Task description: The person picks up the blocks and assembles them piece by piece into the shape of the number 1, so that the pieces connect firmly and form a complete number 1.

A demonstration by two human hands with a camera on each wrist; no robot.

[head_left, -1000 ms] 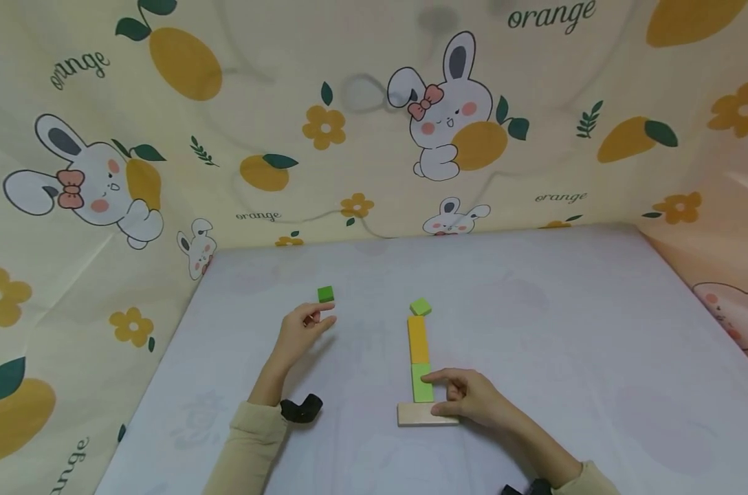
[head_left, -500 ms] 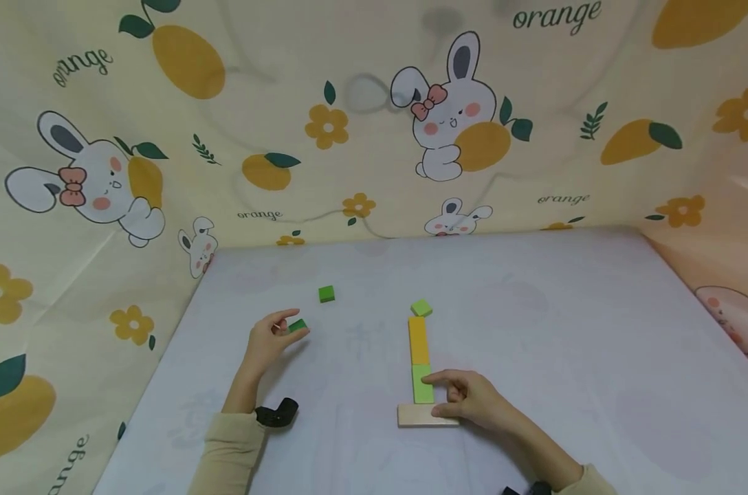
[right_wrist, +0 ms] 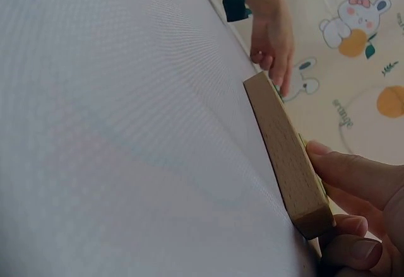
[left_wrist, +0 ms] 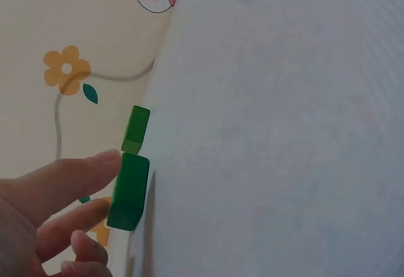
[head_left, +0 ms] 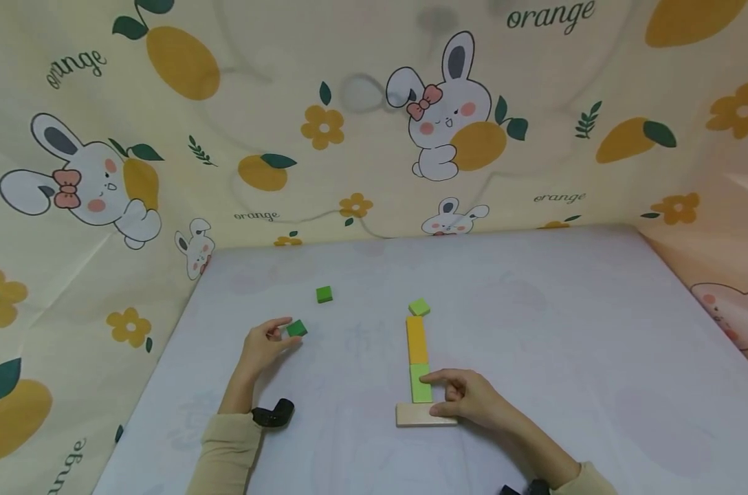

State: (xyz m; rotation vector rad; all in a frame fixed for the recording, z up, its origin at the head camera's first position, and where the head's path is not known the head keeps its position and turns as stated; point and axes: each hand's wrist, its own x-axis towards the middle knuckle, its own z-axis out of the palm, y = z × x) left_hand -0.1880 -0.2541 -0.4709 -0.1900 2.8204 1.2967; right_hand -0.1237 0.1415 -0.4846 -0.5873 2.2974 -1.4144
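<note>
Head view: white table (head_left: 566, 344), printed cloth (head_left: 374, 55) behind. Left hand (head_left: 261, 349) at left, low over the table; thumb and forefinger spread, dark block (head_left: 296, 328) on the table by the tips. Contact there: cannot tell. Green block (head_left: 324, 294) just beyond, to the far right of the dark one, apart from it. Right hand (head_left: 473, 400) near, right of centre; forefinger and thumb arched apart, forefinger tip on lime block (head_left: 420, 388), thumb tip on wood block (head_left: 411, 415), remaining fingers folded in. Wood block lies crosswise, nearest; lime block runs away from its far side, then yellow block (head_left: 416, 340) in line, then pale cube (head_left: 419, 307), set askew at the far end. Beige sleeve (head_left: 228, 447) and black strap device (head_left: 275, 414) at left wrist. Left wrist view: dark block close up, thumb tip at its edge, another finger behind, no clear grip; green block just past it. Right wrist view: wood block's plain near side and right end fill the middle; thumb tip at its upper edge, curled fingers by its right end. Left hand shows well apart, farther left, fingers pointing downward.
</note>
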